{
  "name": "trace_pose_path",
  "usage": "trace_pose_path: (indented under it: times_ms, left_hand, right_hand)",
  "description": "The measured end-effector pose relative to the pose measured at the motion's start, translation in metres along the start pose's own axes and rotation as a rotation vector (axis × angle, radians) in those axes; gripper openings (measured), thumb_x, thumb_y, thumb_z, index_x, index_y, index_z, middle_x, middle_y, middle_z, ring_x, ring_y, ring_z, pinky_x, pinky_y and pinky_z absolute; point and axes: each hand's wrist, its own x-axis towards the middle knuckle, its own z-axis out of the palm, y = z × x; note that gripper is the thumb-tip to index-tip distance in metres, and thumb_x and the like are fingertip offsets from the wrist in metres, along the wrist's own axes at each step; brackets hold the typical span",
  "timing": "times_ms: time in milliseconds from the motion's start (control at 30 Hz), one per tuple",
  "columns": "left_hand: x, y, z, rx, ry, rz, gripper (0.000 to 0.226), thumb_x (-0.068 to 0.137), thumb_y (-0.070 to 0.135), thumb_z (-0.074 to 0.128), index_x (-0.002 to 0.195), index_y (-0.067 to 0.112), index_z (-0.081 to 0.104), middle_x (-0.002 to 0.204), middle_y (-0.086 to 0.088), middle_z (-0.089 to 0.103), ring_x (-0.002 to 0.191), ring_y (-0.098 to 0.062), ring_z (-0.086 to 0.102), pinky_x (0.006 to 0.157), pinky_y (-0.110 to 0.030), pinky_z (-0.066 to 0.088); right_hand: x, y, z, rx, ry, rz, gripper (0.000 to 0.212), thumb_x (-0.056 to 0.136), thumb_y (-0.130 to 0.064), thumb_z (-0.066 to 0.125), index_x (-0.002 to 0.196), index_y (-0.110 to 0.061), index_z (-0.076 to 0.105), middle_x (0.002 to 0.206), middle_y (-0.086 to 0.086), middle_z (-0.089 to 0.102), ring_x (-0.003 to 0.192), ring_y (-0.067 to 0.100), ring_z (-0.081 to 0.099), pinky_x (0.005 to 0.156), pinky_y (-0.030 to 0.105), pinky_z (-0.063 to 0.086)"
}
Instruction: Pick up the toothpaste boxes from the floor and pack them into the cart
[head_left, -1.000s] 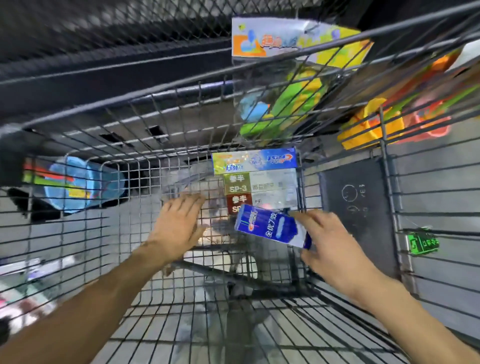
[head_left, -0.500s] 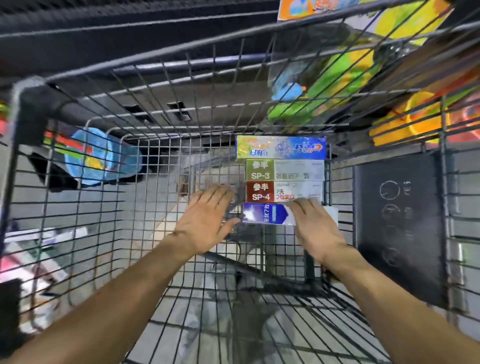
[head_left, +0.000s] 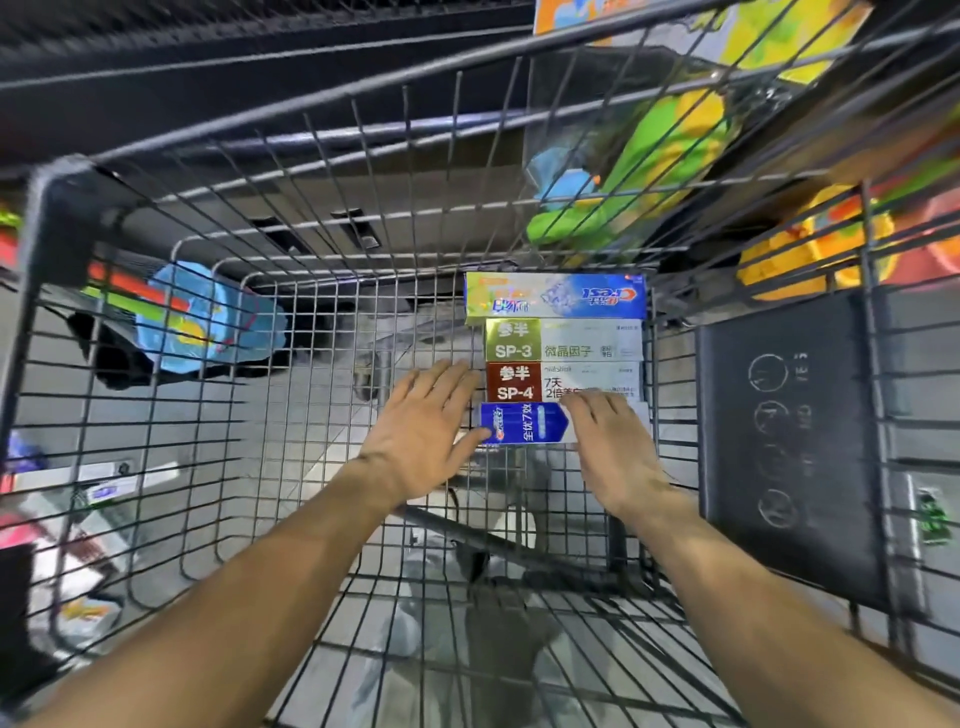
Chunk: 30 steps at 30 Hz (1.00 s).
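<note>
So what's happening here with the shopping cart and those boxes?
A person is packing toothpaste boxes into a wire cart. Four lie side by side at its far right corner: a Crest box, an SP-3 box, an SP-4 box and, nearest, a blue box. The left hand touches the blue box's left end with flat fingers, and the right hand lies flat over its right part.

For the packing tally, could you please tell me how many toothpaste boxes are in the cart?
4, stacked in one column at the cart's far right: Crest box, SP-3 box, SP-4 box, blue box under both hands. Others may be hidden.
</note>
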Motion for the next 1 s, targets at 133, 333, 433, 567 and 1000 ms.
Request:
trace_pose_path:
  times_ms: [133, 333, 433, 567, 1000]
  left_hand:
    - [0.000, 0.000, -0.007, -0.015, 0.026, -0.006, 0.073, 0.103, 0.062, 0.018, 0.161, 0.019, 0.007, 0.169, -0.002, 0.010, 0.155, -0.021, 0.004, 0.127, -0.043, 0.002]
    - [-0.011, -0.005, -0.031, -0.014, -0.015, -0.007, 0.073, 0.104, 0.059, 0.024, 0.161, 0.019, 0.003, 0.169, -0.002, 0.005, 0.156, -0.022, -0.001, 0.127, -0.046, 0.002]
    - [-0.031, -0.009, -0.069, 0.029, 0.016, -0.032, 0.075, 0.101, 0.062, 0.016, 0.161, 0.019, -0.002, 0.169, -0.001, -0.001, 0.156, -0.022, -0.004, 0.127, -0.048, 0.002]
    - [-0.080, -0.022, -0.156, 0.020, 0.161, -0.091, 0.086, 0.090, 0.065, -0.004, 0.161, 0.018, 0.008, 0.169, -0.002, 0.009, 0.156, -0.024, 0.005, 0.127, -0.046, 0.005]
    - [-0.363, -0.116, -0.303, -0.071, 0.593, -0.668, 0.083, 0.094, 0.068, 0.017, 0.162, 0.020, 0.014, 0.168, -0.003, 0.019, 0.154, -0.025, 0.020, 0.122, -0.048, 0.018]
  right_hand:
    - [-0.001, -0.002, 0.000, -0.091, -0.021, 0.098, 0.068, 0.085, -0.018, 0.075, 0.145, -0.015, 0.042, 0.140, 0.006, 0.050, 0.127, 0.028, 0.047, 0.107, 0.038, 0.043]
    - [-0.006, -0.020, -0.028, -0.058, -0.072, 0.181, 0.062, 0.093, -0.029, 0.064, 0.147, -0.014, 0.037, 0.153, 0.012, 0.038, 0.140, 0.030, 0.037, 0.120, 0.041, 0.030]
    - [-0.011, -0.034, -0.079, -0.080, -0.100, 0.080, 0.066, 0.101, -0.041, 0.050, 0.156, -0.016, 0.023, 0.166, 0.014, 0.018, 0.153, 0.030, 0.016, 0.126, 0.040, 0.014]
    - [-0.025, -0.070, -0.188, -0.162, 0.028, -0.073, 0.067, 0.100, -0.044, 0.050, 0.154, -0.009, 0.032, 0.161, 0.022, 0.028, 0.148, 0.039, 0.027, 0.122, 0.046, 0.023]
    - [-0.091, -0.304, -0.413, -0.354, 0.260, -0.487, 0.139, 0.053, -0.091, -0.032, 0.161, -0.018, 0.019, 0.168, 0.011, 0.015, 0.154, 0.029, 0.017, 0.125, 0.044, 0.015]
